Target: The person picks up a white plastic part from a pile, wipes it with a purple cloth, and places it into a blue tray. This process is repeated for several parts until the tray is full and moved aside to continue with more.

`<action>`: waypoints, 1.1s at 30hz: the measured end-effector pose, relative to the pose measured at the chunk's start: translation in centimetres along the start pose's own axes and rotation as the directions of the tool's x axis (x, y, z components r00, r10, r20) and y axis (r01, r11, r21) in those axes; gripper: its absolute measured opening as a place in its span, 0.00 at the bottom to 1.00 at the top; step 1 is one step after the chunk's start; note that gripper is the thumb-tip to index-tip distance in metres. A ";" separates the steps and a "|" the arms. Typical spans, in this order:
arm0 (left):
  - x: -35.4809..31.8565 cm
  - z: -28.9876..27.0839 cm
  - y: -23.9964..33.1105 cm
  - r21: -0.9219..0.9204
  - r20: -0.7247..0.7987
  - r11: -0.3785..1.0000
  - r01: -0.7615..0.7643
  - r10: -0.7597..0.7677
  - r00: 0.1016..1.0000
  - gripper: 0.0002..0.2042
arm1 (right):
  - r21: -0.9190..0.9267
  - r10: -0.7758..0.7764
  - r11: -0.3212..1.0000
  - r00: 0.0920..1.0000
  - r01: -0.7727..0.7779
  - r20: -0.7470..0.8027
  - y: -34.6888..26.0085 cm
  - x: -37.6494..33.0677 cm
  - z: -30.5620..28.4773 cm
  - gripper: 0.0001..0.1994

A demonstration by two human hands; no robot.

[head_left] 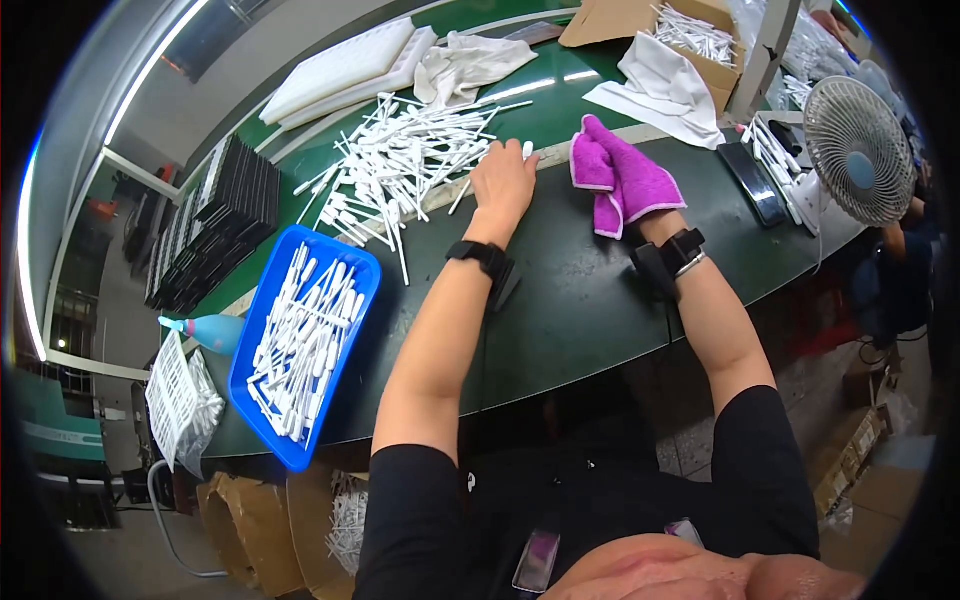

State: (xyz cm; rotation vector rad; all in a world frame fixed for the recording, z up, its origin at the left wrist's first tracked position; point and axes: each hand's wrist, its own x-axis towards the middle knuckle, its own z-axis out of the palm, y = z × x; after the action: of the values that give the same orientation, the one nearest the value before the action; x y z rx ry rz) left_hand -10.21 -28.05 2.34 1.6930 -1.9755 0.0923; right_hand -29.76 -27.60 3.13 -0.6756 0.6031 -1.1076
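My left hand (pixel 503 182) is closed on a slim white stick, whose rounded head (pixel 527 150) pokes out past the fingertips. A purple cloth (pixel 636 172) with a pale edge covers my right hand, bunched around its fingers; only the wrist and a black band show. The two hands are apart. Left of my left hand, many loose white sticks (pixel 385 165) with thicker heads lie in a pile on the green table (pixel 560 290). More of them fill a blue tray (pixel 368 268) beside my left forearm.
White foam slabs (pixel 345 72) and white cloths (pixel 660 95) lie at the back, near a cardboard box (pixel 605 22) of sticks. A phone (pixel 752 185) and a fan (pixel 858 150) stand right. Black stacked trays (pixel 225 215) and a blue squeeze bulb (pixel 212 332) are left.
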 end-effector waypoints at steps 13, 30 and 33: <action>-4.5 -8.0 1.0 -0.460 0.136 0.884 0.081 -0.020 0.991 0.13 | -0.306 -0.122 0.949 0.982 0.074 -0.141 -0.2 -1.9 1.1 0.18; -12.0 -10.6 -3.1 -0.960 0.111 0.216 0.178 -0.291 0.950 0.24 | -0.349 -0.062 0.937 0.986 0.005 -0.154 -0.9 -3.4 3.7 0.12; -11.9 -10.4 -3.2 -0.969 0.198 0.083 0.233 -0.305 0.932 0.24 | -0.594 -0.196 0.800 0.971 0.078 -0.135 -0.6 -3.8 4.3 0.17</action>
State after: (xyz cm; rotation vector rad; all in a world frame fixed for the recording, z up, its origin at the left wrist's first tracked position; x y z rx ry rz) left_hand -2.72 -14.08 5.18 0.9627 -1.0033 -1.1059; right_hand -28.18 -23.39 6.80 -1.1723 1.1024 -1.1309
